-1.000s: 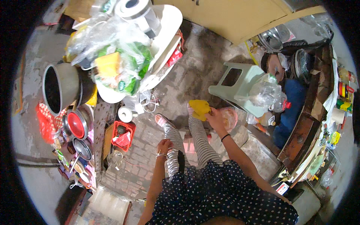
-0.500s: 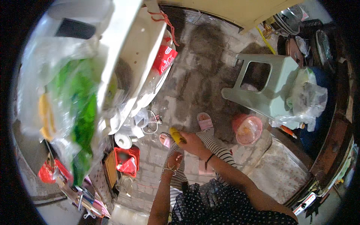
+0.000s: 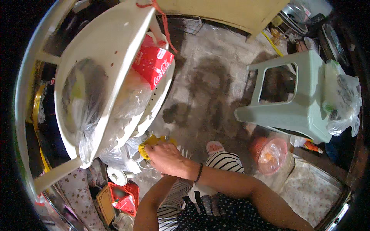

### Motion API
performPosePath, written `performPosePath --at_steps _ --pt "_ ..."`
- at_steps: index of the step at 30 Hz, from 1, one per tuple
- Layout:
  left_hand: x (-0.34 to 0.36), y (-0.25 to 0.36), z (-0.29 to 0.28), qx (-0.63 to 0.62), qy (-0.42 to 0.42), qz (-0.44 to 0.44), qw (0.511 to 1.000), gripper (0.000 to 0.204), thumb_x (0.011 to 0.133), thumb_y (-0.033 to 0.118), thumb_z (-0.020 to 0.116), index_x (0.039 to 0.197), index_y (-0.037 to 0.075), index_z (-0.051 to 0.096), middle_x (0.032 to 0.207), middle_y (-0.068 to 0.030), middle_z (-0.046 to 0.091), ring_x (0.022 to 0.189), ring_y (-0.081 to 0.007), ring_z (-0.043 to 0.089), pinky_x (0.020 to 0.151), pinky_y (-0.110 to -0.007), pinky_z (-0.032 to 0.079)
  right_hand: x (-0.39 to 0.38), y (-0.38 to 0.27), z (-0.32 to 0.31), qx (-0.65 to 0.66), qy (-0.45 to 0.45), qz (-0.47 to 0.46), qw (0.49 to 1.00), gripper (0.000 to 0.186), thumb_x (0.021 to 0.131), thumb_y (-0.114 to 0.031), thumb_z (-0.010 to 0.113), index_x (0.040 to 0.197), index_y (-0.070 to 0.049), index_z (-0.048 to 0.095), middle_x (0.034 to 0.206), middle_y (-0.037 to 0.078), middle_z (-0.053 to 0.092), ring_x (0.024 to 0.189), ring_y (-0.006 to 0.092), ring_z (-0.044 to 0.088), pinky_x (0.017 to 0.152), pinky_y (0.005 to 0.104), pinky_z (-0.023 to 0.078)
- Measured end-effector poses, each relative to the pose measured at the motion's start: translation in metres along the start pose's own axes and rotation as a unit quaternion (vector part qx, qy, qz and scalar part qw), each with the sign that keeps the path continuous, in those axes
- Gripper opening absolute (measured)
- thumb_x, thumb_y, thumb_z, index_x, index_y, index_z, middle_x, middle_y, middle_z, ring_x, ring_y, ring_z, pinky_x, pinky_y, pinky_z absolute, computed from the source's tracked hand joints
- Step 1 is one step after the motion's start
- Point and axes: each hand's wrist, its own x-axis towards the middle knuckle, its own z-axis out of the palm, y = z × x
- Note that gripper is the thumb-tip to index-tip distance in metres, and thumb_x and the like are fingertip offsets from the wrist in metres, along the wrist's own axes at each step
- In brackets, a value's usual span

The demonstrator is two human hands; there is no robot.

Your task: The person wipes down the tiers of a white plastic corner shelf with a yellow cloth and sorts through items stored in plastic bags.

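My right hand (image 3: 165, 158), with a dark band at the wrist, is closed on a crumpled yellow cloth-like piece (image 3: 145, 151). More yellow shows just beyond the knuckles. The hand is beside the lower end of a white tiered plastic rack (image 3: 111, 50), above a clear plastic bag and a white cable. My left forearm (image 3: 153, 200) comes up from the lower edge and passes beneath my right wrist. The left hand itself is hidden behind the right, so its fingers do not show.
A pale green stool (image 3: 308, 96) lies tipped on the right, with a plastic bag (image 3: 345, 100) against it. Near it stands a pink basket (image 3: 266, 154) with a bag inside. By the rack are a white round lid (image 3: 116, 176) and a red basket (image 3: 133, 192). A yellowish cabinet (image 3: 223, 15) stands ahead.
My view has dropped lower and closer to the rack; the bag of green vegetables has left it. My right hand has moved leftward with the yellow piece, and my left hand has become hidden.
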Motion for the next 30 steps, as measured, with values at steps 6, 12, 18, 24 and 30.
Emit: performPosePath --at_steps 6,12,18,24,30 --pt "0.015 0.007 -0.023 0.117 0.012 0.0 0.993 0.044 0.081 0.036 0.059 0.114 0.007 0.054 0.107 -0.0111 0.06 0.095 -0.0255 0.059 0.079 -0.035 0.047 -0.009 -0.006 -0.012 -0.035 -0.006 -0.025 0.999 0.028 0.073 -0.015 0.059 0.096 0.001 0.057 0.073 0.017 0.063 0.071 0.0341 0.063 0.062 0.0442 0.05" --pt "-0.034 0.021 -0.016 0.186 0.034 -0.019 0.982 0.049 0.079 0.041 0.06 0.114 0.007 0.054 0.107 -0.0129 0.06 0.095 -0.0272 0.059 0.08 -0.037 0.047 -0.041 -0.027 -0.022 0.034 0.08 -0.02 0.996 0.026 0.072 -0.025 0.062 0.089 -0.006 0.058 0.074 0.018 0.062 0.073 0.0366 0.062 0.064 0.0463 0.049" --pt "-0.115 0.055 -0.023 0.231 0.117 0.059 0.964 0.054 0.078 0.046 0.06 0.114 0.006 0.054 0.108 -0.0147 0.06 0.095 -0.0289 0.059 0.081 -0.038 0.047 -0.051 0.02 -0.051 0.132 0.2 -0.023 0.971 0.033 0.068 -0.027 0.064 0.089 -0.002 0.06 0.08 0.02 0.062 0.077 0.037 0.061 0.069 0.0418 0.049" --pt "-0.291 0.128 -0.01 0.005 0.459 0.148 0.876 0.03 0.086 0.025 0.059 0.107 0.004 0.06 0.098 -0.0116 0.064 0.089 -0.0227 0.061 0.078 -0.033 0.048 -0.058 0.03 -0.058 0.149 0.261 -0.031 0.953 0.03 0.069 -0.027 0.066 0.084 -0.002 0.061 0.077 0.015 0.064 0.071 0.0306 0.063 0.066 0.0375 0.049" --pt "-0.51 0.259 0.033 0.125 0.849 0.147 0.493 0.028 0.086 0.017 0.047 0.106 0.005 0.062 0.104 -0.0095 0.062 0.1 -0.0212 0.056 0.09 -0.033 0.042 -0.063 0.054 -0.066 0.197 0.283 -0.046 0.938 0.03 0.067 -0.027 0.067 0.082 -0.002 0.064 0.075 0.014 0.064 0.067 0.0249 0.063 0.064 0.0351 0.049"
